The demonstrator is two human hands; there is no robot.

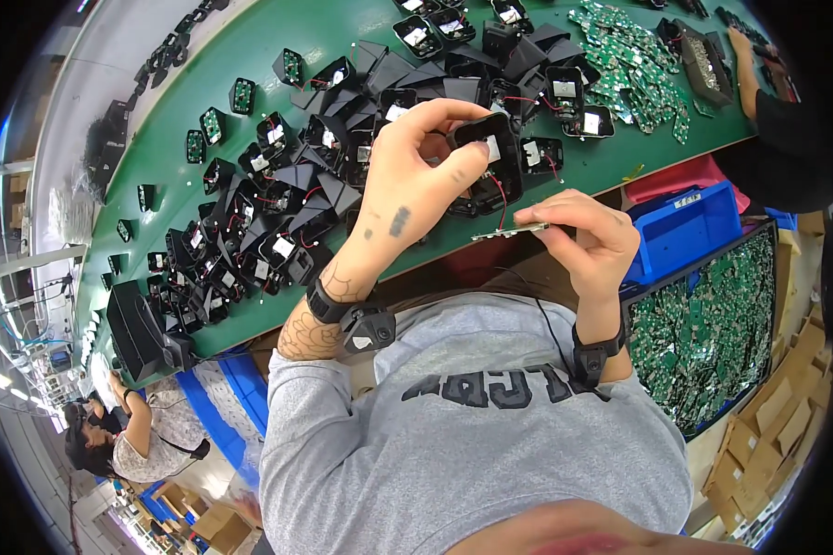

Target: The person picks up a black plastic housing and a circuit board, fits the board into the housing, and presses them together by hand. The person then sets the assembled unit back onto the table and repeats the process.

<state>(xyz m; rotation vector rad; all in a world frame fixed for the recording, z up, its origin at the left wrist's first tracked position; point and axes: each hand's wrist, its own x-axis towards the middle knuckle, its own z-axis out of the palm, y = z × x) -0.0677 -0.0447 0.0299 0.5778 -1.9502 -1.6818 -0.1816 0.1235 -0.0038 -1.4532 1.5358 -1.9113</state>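
Far left: one black case (135, 331), on the near corner of the green surface (250, 51); contents hidden by its walls.

Left: black housings with green boards (213, 127), standing apart in a loose scatter, perhaps to keep them from the heap.

Left to centre: one heap of open black housings (287, 208), red wires showing; overlapped too closely to count, probably tipped within my easy reach.

Centre: my left hand (409, 176), gripping one black housing (505, 159), thumb inside the rim, mouth turned towards me, I judge, for a view inside. Fingers behind it are hidden.

Centre: one red wire (503, 196), running from that housing down towards the board; its joint is too small to make out.

Right of centre: one circuit board (504, 233), held level just below the housing, presumably because the wire is short. Seen edge-on; its faces cannot be read.

Right: my right hand (590, 236), pinching the board's end between thumb and finger; other fingers curled.

Right, beyond: one pile of loose boards (631, 69) on the surface; one blue bin (683, 233) below the edge.

Far right: a co-worker's hand (741, 44), its work cut off by the rim.
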